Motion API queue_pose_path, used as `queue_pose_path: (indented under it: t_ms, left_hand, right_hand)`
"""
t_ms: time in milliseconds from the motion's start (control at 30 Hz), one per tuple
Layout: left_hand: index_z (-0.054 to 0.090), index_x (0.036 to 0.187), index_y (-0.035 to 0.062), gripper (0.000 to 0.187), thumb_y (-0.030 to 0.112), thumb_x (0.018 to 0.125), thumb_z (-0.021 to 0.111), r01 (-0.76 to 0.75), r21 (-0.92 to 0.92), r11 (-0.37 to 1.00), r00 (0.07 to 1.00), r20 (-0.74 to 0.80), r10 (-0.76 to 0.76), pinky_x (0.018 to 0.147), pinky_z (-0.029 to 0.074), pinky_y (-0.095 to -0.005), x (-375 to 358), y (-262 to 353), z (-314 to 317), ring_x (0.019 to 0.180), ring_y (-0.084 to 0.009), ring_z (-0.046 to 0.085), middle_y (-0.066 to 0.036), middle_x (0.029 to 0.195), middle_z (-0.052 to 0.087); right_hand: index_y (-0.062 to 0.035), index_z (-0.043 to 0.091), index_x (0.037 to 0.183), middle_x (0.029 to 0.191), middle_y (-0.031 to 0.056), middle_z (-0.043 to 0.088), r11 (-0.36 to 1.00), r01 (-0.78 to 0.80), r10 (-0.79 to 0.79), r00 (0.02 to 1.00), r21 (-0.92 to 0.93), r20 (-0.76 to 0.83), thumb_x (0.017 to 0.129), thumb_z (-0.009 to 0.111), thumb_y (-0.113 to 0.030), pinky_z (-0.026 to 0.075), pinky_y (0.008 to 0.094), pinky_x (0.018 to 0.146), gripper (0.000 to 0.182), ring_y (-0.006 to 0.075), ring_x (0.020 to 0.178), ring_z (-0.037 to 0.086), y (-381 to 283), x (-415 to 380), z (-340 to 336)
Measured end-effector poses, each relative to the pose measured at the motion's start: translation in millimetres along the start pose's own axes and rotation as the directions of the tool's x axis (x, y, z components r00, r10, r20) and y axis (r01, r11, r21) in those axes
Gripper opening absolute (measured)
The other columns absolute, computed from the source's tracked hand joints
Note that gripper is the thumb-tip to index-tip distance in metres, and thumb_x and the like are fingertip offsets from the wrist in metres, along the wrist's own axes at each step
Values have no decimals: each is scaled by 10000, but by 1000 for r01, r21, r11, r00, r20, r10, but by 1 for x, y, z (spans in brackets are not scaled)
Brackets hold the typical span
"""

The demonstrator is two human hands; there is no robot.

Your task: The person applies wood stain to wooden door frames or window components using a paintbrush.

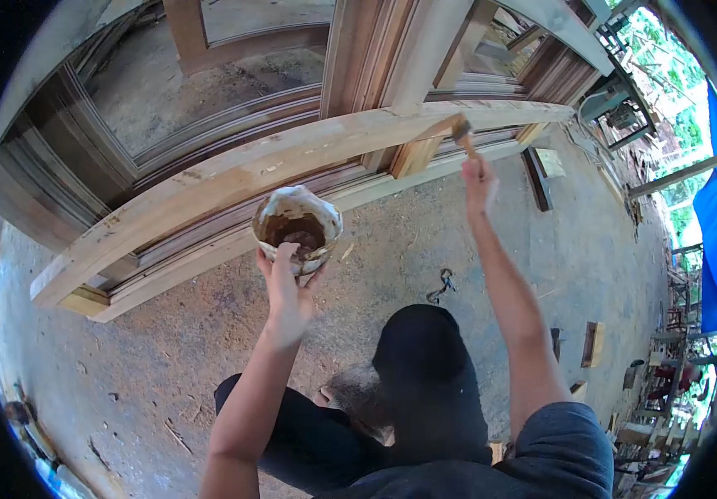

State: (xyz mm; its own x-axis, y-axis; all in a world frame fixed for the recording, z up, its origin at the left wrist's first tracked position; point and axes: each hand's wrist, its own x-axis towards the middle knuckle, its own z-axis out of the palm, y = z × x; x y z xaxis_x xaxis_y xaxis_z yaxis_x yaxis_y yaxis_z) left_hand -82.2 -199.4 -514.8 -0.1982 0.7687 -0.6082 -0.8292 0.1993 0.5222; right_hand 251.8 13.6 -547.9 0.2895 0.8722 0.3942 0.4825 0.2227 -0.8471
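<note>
My left hand [288,279] grips the near rim of a whitish, stained container [327,218], its thumb over the edge. Brown matter coats the inside of the container. On the right, my right hand [480,185] is closed round the wooden handle of a brush [462,130]. The dark head of the brush is at the pale wooden beam [292,150]; whether it touches the wood I cannot tell. This long beam runs along a wooden frame [367,66] with panes or openings behind it.
A metal clamp-like piece [441,285] lies on the dusty floor [391,249] beyond my knee. A dark wooden bar [536,179] and a wood block [593,344] lie to the right. A blue tarp [714,224] hangs at the far right.
</note>
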Motion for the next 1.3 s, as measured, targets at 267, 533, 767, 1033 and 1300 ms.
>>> queue_pose_path:
  t_ms: [267, 533, 767, 1033, 1300]
  left_hand:
    - [184, 1384, 276, 728, 170, 808, 616, -202, 64, 977, 976, -73, 207, 797, 525, -431, -10, 13, 16, 1101, -266, 499, -74, 1291, 389]
    - [175, 1401, 279, 747, 129, 814, 611, -260, 84, 962, 965, -24, 263, 822, 519, -446, 8, 4, 36, 1124, -242, 487, -64, 1310, 381]
    - [162, 1416, 285, 760, 131, 821, 609, -286, 77, 955, 957, -33, 289, 874, 506, -485, 4, -1, 48, 1164, -245, 461, -59, 1336, 351]
    - [185, 1411, 289, 736, 124, 826, 598, -356, 118, 927, 931, -45, 363, 875, 511, -483, 9, -10, 67, 1211, -245, 422, -50, 1361, 333]
    - [290, 1294, 261, 562, 181, 841, 614, -384, 204, 901, 913, -65, 404, 878, 528, -480, 6, -14, 65, 1161, -266, 477, -85, 1304, 389]
  right_hand:
    - [-64, 451, 1166, 829, 155, 596, 958, 281, -204, 823, -67, 531, 868, 486, -29, 490, 453, 638, 302, 363, 728, 620, -68, -131, 83]
    - [-81, 497, 1206, 868, 203, 628, 945, 217, -56, 846, -246, 529, 908, 438, -87, 485, 481, 680, 304, 390, 819, 625, -46, -108, 79]
    - [-111, 535, 1131, 740, 181, 624, 953, -82, 62, 995, -291, -78, 859, 529, -102, 474, 462, 596, 272, 382, 701, 627, 9, -4, 1]
    - [-63, 436, 1318, 767, 253, 609, 981, 146, -67, 873, -128, 484, 911, 522, -126, 472, 493, 602, 421, 417, 726, 621, -50, -126, 85]
    - [-145, 470, 1322, 1074, 181, 633, 989, 56, 29, 840, -139, 542, 951, 473, -119, 514, 372, 706, 372, 266, 849, 667, -6, -38, 34]
